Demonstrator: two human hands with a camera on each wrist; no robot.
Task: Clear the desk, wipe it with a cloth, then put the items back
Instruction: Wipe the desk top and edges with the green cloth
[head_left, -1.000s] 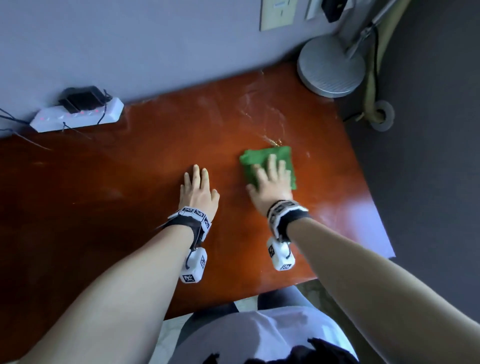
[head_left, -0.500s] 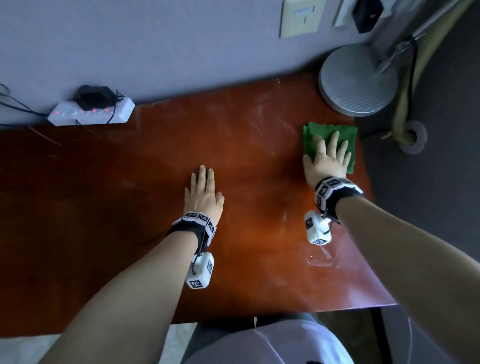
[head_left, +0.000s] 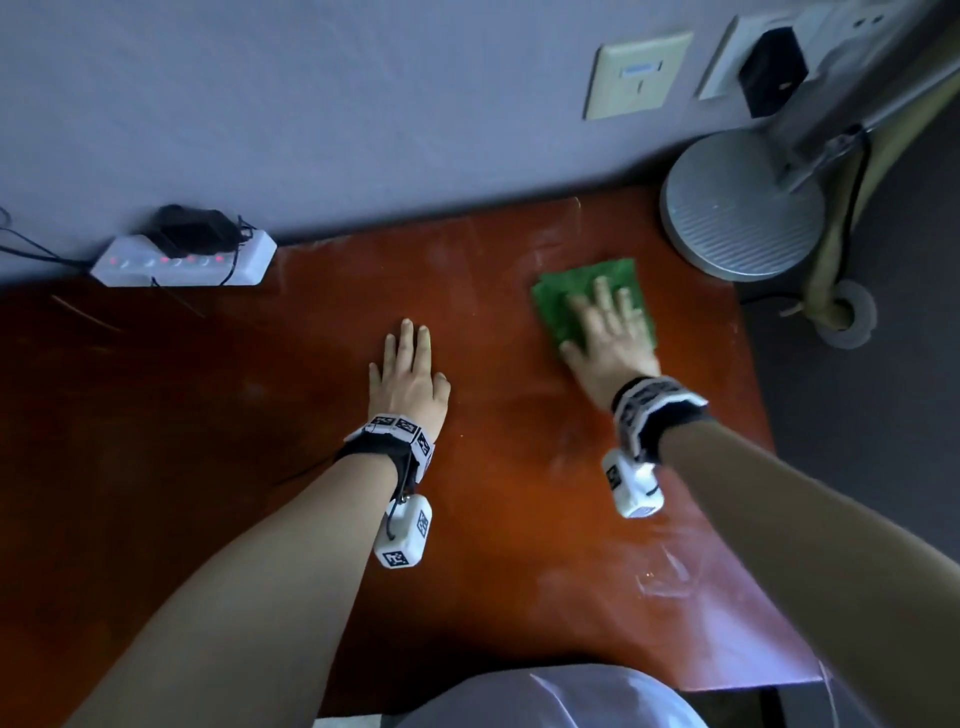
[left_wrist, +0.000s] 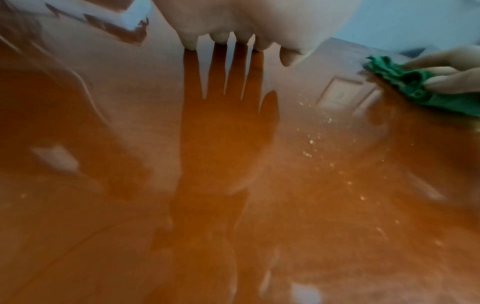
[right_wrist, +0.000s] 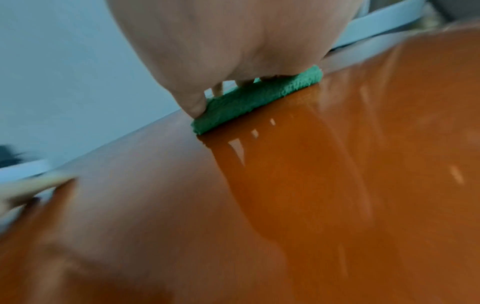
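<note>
The right hand (head_left: 605, 340) is pressing flat, fingers straight, on the green cloth (head_left: 561, 304) at two o'clock on the desk (head_left: 208, 441). The left hand (head_left: 408, 382) is lying open at the centre, holding nothing.

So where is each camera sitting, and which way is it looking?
Head: worn on the head, looking forward and down at the desk; shows both forearms, the left hand flat on the wood and the right hand pressing the green cloth.
Left wrist: under the left wrist, looking along the desk past the left hand's fingertips.
Right wrist: under the right wrist, looking along the right palm at the cloth's edge.
Shared: the green cloth shows in all three views.
</note>
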